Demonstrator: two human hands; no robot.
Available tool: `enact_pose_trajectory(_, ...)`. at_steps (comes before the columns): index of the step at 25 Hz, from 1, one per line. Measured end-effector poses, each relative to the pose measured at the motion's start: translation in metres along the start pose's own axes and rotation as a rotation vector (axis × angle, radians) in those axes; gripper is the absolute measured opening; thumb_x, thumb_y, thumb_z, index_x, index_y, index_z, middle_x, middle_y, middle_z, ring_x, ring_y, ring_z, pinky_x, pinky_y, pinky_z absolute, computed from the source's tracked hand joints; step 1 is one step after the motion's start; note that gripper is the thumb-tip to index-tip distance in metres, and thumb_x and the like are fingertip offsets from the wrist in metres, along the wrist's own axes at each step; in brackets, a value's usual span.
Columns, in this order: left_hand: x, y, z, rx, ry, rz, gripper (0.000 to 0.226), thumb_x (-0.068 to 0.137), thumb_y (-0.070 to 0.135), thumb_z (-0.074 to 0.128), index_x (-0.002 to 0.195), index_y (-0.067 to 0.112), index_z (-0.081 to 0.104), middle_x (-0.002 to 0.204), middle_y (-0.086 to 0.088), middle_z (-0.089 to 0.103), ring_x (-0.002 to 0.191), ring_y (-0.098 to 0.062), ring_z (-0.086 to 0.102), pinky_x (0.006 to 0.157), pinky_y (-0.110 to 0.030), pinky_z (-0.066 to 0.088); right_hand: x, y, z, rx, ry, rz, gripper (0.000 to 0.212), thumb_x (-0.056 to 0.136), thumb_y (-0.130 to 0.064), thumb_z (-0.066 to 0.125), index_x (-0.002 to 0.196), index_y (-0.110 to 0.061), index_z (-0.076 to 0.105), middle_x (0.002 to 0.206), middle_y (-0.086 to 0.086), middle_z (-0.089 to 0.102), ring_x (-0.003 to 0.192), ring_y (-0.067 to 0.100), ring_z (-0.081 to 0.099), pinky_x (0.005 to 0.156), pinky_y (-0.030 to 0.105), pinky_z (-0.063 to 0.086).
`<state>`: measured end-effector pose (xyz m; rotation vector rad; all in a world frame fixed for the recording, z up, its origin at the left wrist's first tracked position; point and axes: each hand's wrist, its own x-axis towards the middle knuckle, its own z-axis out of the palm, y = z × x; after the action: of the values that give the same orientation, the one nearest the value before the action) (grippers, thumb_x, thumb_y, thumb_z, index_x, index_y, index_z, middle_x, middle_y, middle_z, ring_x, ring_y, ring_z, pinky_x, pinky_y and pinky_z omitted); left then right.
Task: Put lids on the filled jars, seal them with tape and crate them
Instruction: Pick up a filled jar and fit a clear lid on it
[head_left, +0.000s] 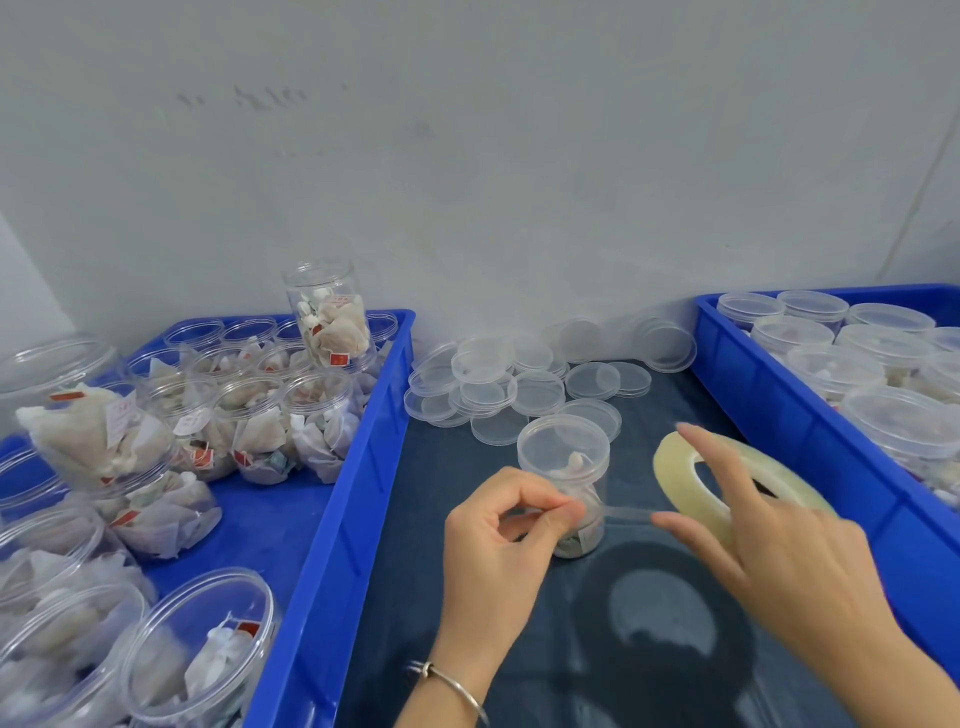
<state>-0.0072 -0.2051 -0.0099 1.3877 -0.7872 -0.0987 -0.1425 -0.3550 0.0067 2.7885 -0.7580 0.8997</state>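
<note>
The lidded jar (566, 483) stands on the desk (467, 597) between two blue crates, just far of the left hand (498, 525), which pinches the tape's free end beside it. The right hand (769, 525) grips the tape roll (737, 483) to the right, keeping the strip taut, probably for wrapping the lid seam.

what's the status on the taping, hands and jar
Left hand pinches tape end against lidded jar. Right hand holds tape roll, strip pulled out. Loose lids behind, nothing blocking.
</note>
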Motion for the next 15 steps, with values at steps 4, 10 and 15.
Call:
enact_pose_trajectory(4,-0.001,-0.035,0.009,-0.095,0.232,-0.193,0.019,0.077,-0.007,0.071,0.065,0.007,0.066,0.071,0.001,0.066,0.069,-0.002,0.061,0.066,-0.011,0.047,0.019,-0.002,0.01,-0.089,-0.16,-0.17,0.057,0.09,-0.06,0.023,0.142,-0.041,0.038,0.041,-0.005,0.039,0.029,0.012,0.018,0.041,0.013,0.008)
enact_pose_trajectory(10,0.007,-0.062,0.013,-0.124,0.359,-0.214,0.02,0.077,-0.005,0.073,0.065,0.011,0.07,0.076,-0.002,0.066,0.07,-0.003,0.061,0.067,-0.012,0.047,0.042,-0.007,0.028,-0.119,-0.053,-0.271,0.065,0.098,-0.054,0.004,0.127,-0.037,0.059,0.045,-0.003,0.02,0.034,0.013,0.009,0.049,0.014,-0.001)
enact_pose_trajectory(15,0.009,-0.07,0.012,-0.154,0.368,-0.238,0.019,0.076,-0.006,0.073,0.065,0.009,0.07,0.074,0.0,0.066,0.07,-0.003,0.061,0.068,-0.013,0.048,0.043,-0.008,0.036,-0.108,-0.07,-0.285,0.062,0.096,-0.055,0.009,0.122,-0.039,0.063,0.044,-0.004,0.019,0.033,0.013,0.01,0.05,0.015,-0.002)
